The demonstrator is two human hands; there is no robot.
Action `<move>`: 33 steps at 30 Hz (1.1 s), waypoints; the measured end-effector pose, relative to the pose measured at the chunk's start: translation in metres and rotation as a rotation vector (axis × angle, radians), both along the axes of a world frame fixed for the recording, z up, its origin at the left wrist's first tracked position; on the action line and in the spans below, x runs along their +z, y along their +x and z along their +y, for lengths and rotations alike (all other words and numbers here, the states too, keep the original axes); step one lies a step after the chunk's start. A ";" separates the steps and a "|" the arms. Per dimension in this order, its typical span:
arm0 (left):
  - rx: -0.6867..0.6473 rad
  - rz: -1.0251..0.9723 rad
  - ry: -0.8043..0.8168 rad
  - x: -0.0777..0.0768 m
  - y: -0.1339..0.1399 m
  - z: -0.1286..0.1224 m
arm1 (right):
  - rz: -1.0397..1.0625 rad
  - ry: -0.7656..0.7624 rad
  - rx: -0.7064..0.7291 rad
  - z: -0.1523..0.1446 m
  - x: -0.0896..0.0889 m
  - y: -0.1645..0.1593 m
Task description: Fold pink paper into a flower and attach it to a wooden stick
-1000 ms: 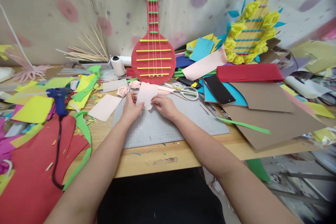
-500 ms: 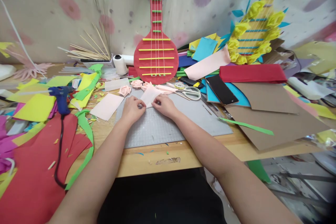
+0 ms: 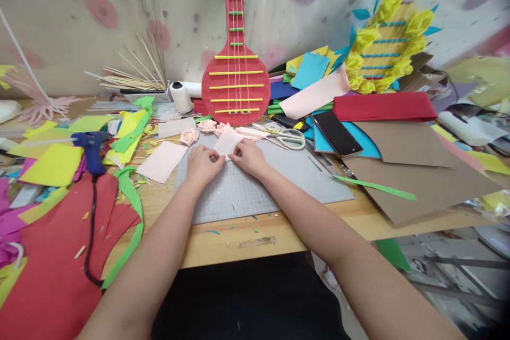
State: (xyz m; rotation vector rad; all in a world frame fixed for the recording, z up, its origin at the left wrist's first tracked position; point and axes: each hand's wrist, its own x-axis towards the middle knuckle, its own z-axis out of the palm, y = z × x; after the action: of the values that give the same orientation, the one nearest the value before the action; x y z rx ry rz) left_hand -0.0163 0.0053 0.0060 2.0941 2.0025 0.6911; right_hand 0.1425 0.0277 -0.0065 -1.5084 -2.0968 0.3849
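Between my two hands lies a piece of pale pink paper (image 3: 228, 142) over the grey cutting mat (image 3: 239, 191). My left hand (image 3: 204, 164) pinches its near left edge between thumb and fingers. On the opposite side my right hand (image 3: 250, 156) is closed on the same paper, thumb close to the left thumb. Just beyond the hands sit several pink paper roses (image 3: 189, 136). A flat pale pink sheet (image 3: 162, 161) rests left of my left hand, partly on the mat. White-handled scissors (image 3: 290, 138) lie to the right of the paper.
A red paper lute (image 3: 236, 85) stands behind the mat. On the left are a blue glue gun (image 3: 92, 150) with its cord and red paper (image 3: 59, 255). At right lie a black phone (image 3: 337, 133), brown cardboard (image 3: 418, 186) and a green strip (image 3: 374, 187).
My thumbs have come closer together along the paper's near edge. The view has shifted slightly; the things on the table stay where they were.
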 end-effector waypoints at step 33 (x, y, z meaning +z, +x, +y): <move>-0.079 -0.090 0.002 -0.006 -0.005 0.003 | -0.034 0.056 0.029 -0.008 -0.002 0.007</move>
State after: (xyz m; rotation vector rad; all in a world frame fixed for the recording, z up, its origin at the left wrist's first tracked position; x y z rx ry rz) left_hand -0.0216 0.0081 0.0003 2.0908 1.8626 0.7591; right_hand 0.1492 0.0201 -0.0082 -1.4638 -2.1399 0.3101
